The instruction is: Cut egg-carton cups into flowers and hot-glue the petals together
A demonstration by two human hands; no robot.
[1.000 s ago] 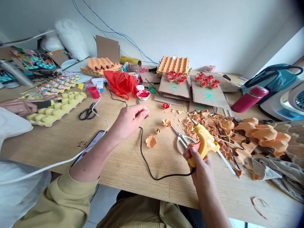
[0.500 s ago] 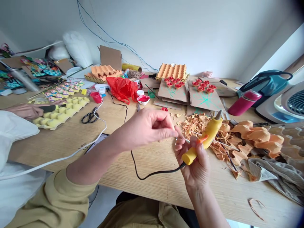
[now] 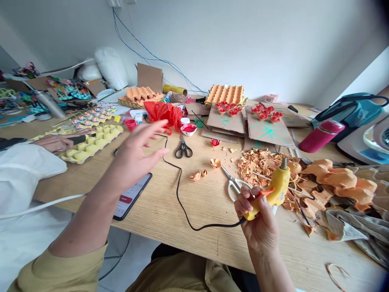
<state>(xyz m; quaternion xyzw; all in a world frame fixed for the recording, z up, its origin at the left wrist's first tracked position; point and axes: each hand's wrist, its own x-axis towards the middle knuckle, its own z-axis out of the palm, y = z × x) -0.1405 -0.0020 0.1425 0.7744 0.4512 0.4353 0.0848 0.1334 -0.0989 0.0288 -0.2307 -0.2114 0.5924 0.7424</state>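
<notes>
A yellow hot glue gun (image 3: 278, 184) with an orange trigger is gripped in my right hand (image 3: 259, 219), its metal nozzle pointing up. Its black cord runs left over the table. My left hand (image 3: 138, 152), fingers spread and holding nothing, is raised above the table, left of the black-handled scissors (image 3: 183, 150). Below it lies a phone (image 3: 133, 196) with a lit screen. Between my hands are orange egg-carton petal cups (image 3: 196, 175) and an open petal flower (image 3: 215, 163). White-handled scissors (image 3: 234, 184) lie just behind my right hand.
Carton scraps (image 3: 258, 166) and cut egg cartons (image 3: 340, 178) lie at right, near a pink bottle (image 3: 322, 136). Red flowers stand on cardboard (image 3: 269, 132) at the back. A red paint bowl (image 3: 189, 129) sits mid-table. At left, a co-worker's hand (image 3: 57, 144) works at a yellow egg carton (image 3: 91, 146).
My left hand has moved left, away from my right hand, and its fingers have spread. The glue gun has dropped slightly. The view has shifted, uncovering the petal cups and both scissors.
</notes>
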